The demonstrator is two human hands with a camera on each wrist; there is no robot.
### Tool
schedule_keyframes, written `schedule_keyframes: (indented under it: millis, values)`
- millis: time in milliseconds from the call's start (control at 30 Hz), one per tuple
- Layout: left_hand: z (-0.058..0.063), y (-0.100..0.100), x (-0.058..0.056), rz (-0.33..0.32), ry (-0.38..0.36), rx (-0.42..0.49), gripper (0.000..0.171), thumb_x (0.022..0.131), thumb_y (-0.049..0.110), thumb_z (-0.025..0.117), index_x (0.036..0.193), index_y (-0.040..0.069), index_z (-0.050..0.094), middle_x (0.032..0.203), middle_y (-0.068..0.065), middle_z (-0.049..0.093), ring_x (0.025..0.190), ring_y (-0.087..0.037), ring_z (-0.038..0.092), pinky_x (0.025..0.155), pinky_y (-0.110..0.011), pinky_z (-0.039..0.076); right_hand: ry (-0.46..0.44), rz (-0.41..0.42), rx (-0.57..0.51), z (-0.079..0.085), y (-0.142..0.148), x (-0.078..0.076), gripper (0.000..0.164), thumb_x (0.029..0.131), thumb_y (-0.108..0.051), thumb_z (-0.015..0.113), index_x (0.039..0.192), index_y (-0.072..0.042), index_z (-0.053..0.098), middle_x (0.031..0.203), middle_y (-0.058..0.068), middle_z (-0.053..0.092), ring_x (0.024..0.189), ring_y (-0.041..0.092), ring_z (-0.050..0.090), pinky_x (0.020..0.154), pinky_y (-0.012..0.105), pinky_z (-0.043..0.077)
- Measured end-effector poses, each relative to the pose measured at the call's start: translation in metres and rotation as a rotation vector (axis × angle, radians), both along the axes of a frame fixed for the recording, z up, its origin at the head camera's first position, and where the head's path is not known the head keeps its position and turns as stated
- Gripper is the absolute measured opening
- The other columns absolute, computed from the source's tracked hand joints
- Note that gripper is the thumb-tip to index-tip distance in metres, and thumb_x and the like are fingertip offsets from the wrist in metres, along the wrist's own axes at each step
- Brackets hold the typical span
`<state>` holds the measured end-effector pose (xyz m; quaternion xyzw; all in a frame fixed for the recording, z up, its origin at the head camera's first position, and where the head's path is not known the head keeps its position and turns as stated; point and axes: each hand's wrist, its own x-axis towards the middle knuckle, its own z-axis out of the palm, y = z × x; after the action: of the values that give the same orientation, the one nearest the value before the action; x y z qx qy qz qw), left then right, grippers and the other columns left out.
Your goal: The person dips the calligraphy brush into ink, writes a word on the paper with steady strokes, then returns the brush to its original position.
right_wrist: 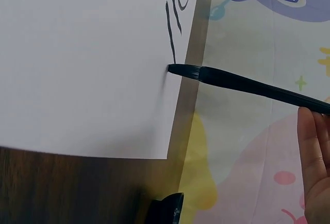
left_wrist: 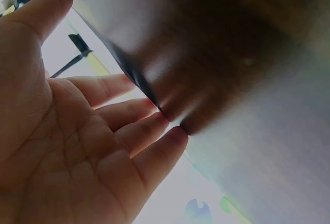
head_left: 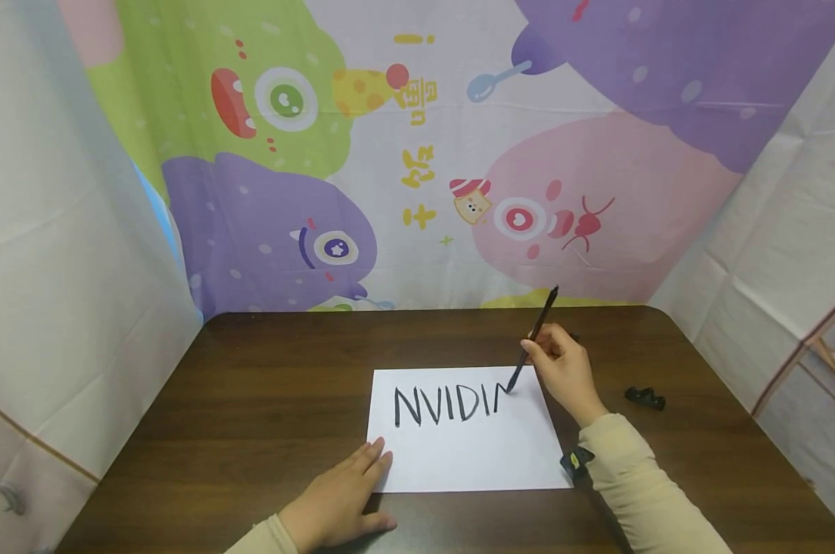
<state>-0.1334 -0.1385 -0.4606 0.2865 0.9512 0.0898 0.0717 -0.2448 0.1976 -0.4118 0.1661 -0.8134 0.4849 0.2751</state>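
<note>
A white sheet of paper (head_left: 469,462) lies on the table, with "NVIDI" and a further slanted, pointed stroke in black lettering (head_left: 452,405) across its upper part. My right hand (head_left: 562,369) pinches a slim black brush (head_left: 533,335) above the sheet's upper right corner. Its dark tip (right_wrist: 178,69) meets the end of the last stroke in the right wrist view. Fingers spread, my left hand (head_left: 341,492) rests at the lower left, fingertips at the paper's left edge and thumb on the wood. The left wrist view shows that palm (left_wrist: 67,147) and its extended fingers from below.
The dark brown wooden table (head_left: 265,400) carries a small black wavy piece (head_left: 644,398) right of the right hand. A cartoon-print cloth (head_left: 431,269) hangs behind the table, with pale cloths at both sides. A black device (head_left: 575,462) sits at the right wrist.
</note>
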Motion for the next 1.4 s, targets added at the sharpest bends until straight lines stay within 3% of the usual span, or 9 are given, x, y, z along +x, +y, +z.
schedule_keyframes:
  millis: [200, 567, 933, 1233, 1400]
  values:
    - [0.000, 0.000, 0.000, -0.001, -0.001, 0.002, 0.083, 0.077, 0.058, 0.060, 0.138, 0.005, 0.041, 0.146, -0.015, 0.033, 0.132, -0.033, 0.035, 0.100, -0.050, 0.037, -0.020, 0.007, -0.004, 0.001, 0.002, 0.003, 0.011, 0.082, 0.000, 0.065, 0.089, 0.003, 0.058, 0.069, 0.015, 0.058, 0.061, 0.035, 0.059, 0.056, 0.018, 0.050]
    - [-0.004, 0.000, -0.001, 0.009, 0.003, -0.002, 0.083, 0.076, 0.059, 0.060, 0.138, 0.006, 0.041, 0.147, -0.015, 0.032, 0.132, -0.033, 0.035, 0.099, -0.050, 0.038, -0.038, 0.010, 0.028, 0.004, 0.004, 0.009, 0.012, 0.081, -0.002, 0.066, 0.090, 0.004, 0.059, 0.067, 0.013, 0.059, 0.058, 0.028, 0.060, 0.051, 0.017, 0.047]
    - [-0.003, -0.001, -0.001, 0.010, 0.006, 0.002, 0.083, 0.076, 0.059, 0.061, 0.138, 0.006, 0.040, 0.147, -0.015, 0.032, 0.133, -0.033, 0.034, 0.100, -0.050, 0.037, -0.074, 0.039, 0.060, 0.006, 0.009, 0.013, 0.011, 0.081, 0.000, 0.066, 0.089, 0.002, 0.059, 0.070, 0.014, 0.061, 0.059, 0.033, 0.061, 0.052, 0.020, 0.050]
    - [-0.004, 0.000, -0.002, 0.007, -0.008, 0.000, 0.083, 0.076, 0.059, 0.061, 0.138, 0.006, 0.040, 0.147, -0.016, 0.032, 0.132, -0.033, 0.034, 0.098, -0.050, 0.039, -0.094, 0.044, 0.100, 0.010, 0.011, 0.017, 0.010, 0.081, -0.002, 0.067, 0.088, 0.000, 0.060, 0.070, 0.015, 0.063, 0.056, 0.004, 0.059, 0.051, 0.022, 0.051]
    - [-0.004, 0.000, -0.002, 0.000, -0.008, -0.006, 0.084, 0.076, 0.059, 0.060, 0.138, 0.006, 0.040, 0.147, -0.016, 0.032, 0.132, -0.033, 0.034, 0.099, -0.049, 0.038, -0.100, 0.050, 0.102, 0.011, 0.012, 0.019, 0.010, 0.081, -0.002, 0.067, 0.088, 0.000, 0.060, 0.070, 0.015, 0.063, 0.055, 0.003, 0.059, 0.050, 0.022, 0.051]
